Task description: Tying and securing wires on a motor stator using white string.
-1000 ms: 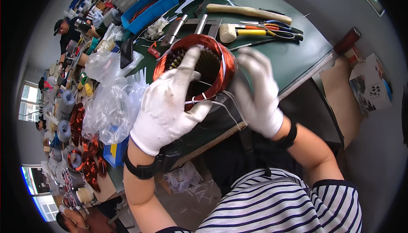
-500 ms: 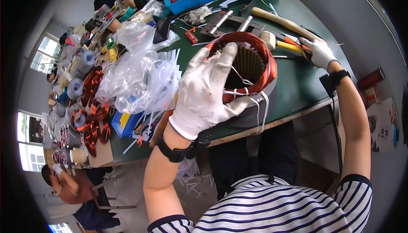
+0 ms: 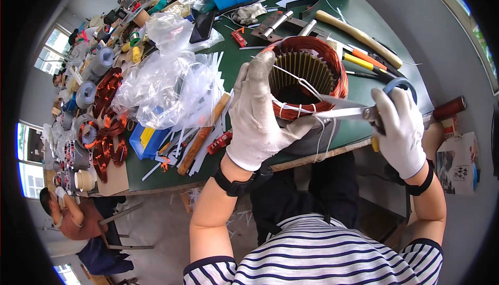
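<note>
A motor stator (image 3: pixel 340 80) with copper windings and slot liners stands near the table's front edge. My left hand (image 3: pixel 257 113), in a white glove, holds its left side, fingers up along the winding and thumb at the near rim. White cord (image 3: pixel 301 81) crosses the bore in a loop, is laced over the near winding, and hangs loose in front. My gloved right hand (image 3: pixel 401 129) grips scissors (image 3: pixel 358 112) with blue-grey handles. Their blades are apart and point left at the near rim, beside the cord. Whether they touch the cord I cannot tell.
Behind the stator lie a mallet (image 3: pixel 358 35), yellow- and orange-handled tools (image 3: pixel 358 60) and a metal fixture (image 3: pixel 280 24). Plastic bags (image 3: pixel 166 87), white strips, a wooden stick (image 3: pixel 205 134) and a blue box (image 3: pixel 145 139) are at left. Other people sit farther left.
My right hand has come from the tools at the far right to the stator's near rim, now with scissors in it. My left hand has shifted to the stator's left side, uncovering the bore.
</note>
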{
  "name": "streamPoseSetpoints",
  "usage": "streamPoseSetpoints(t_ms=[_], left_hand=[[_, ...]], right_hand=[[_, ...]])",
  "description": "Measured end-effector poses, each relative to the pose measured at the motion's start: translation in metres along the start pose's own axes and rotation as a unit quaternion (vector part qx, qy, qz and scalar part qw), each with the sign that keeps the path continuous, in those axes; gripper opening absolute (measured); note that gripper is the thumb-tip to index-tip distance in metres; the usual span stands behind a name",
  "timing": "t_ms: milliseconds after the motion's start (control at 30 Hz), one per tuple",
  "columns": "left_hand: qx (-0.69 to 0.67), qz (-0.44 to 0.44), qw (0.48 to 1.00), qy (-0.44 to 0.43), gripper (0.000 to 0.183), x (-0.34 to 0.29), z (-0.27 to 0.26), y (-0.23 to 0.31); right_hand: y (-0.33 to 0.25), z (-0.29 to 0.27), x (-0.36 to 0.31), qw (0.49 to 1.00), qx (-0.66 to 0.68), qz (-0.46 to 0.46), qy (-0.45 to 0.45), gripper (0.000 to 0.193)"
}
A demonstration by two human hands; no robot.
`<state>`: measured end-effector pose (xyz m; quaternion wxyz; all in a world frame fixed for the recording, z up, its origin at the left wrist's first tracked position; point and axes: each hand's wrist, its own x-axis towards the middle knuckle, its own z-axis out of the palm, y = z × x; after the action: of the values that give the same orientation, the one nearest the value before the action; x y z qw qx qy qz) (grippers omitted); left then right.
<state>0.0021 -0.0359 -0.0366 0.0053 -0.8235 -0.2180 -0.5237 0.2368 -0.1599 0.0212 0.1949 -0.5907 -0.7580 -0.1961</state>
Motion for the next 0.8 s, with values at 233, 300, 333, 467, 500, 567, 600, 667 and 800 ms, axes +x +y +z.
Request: streamPoseSetpoints(t_ms=[233, 300, 333, 467, 500, 567, 600, 667, 800], left_hand=[[-0.067, -0.073, 0.994, 0.050, 0.120, -0.015, 0.012, 0.007], [-0.057, -0.068, 0.995, 0.050, 0.121, -0.014, 0.009, 0.009], [-0.048, -0.062, 0.996, 0.050, 0.122, -0.013, 0.007, 0.010], [-0.063, -0.065, 0.995, 0.034, 0.123, -0.013, 0.007, 0.009], [-0.052, -0.060, 0.996, 0.036, 0.123, -0.013, 0.007, 0.009], [-0.040, -0.054, 0.997, 0.038, 0.123, -0.014, 0.008, 0.008], [-0.055, -0.060, 0.996, 0.044, 0.124, -0.015, 0.009, 0.008], [-0.069, -0.065, 0.994, 0.050, 0.125, -0.013, 0.007, 0.008], [-0.001, -0.031, 0.999, 0.034, 0.123, -0.009, 0.006, 0.008]], right_hand=[[-0.014, -0.002, 0.014, 0.994, -0.089, -0.060, -0.038, 0.055], [-0.013, -0.004, 0.017, 0.989, -0.114, -0.077, -0.046, 0.053], [-0.013, -0.006, 0.019, 0.989, -0.113, -0.076, -0.047, 0.053], [-0.009, -0.008, 0.022, 0.984, -0.129, -0.107, -0.052, 0.050], [-0.008, -0.008, 0.023, 0.984, -0.126, -0.116, -0.053, 0.048], [-0.004, -0.006, 0.021, 0.987, -0.095, -0.109, -0.065, 0.048], [-0.001, -0.004, 0.019, 0.990, -0.064, -0.103, -0.076, 0.049], [0.006, 0.010, 0.007, 0.998, 0.021, -0.049, -0.043, 0.048], [0.047, 0.067, -0.037, 0.978, 0.088, 0.191, 0.006, 0.050]])
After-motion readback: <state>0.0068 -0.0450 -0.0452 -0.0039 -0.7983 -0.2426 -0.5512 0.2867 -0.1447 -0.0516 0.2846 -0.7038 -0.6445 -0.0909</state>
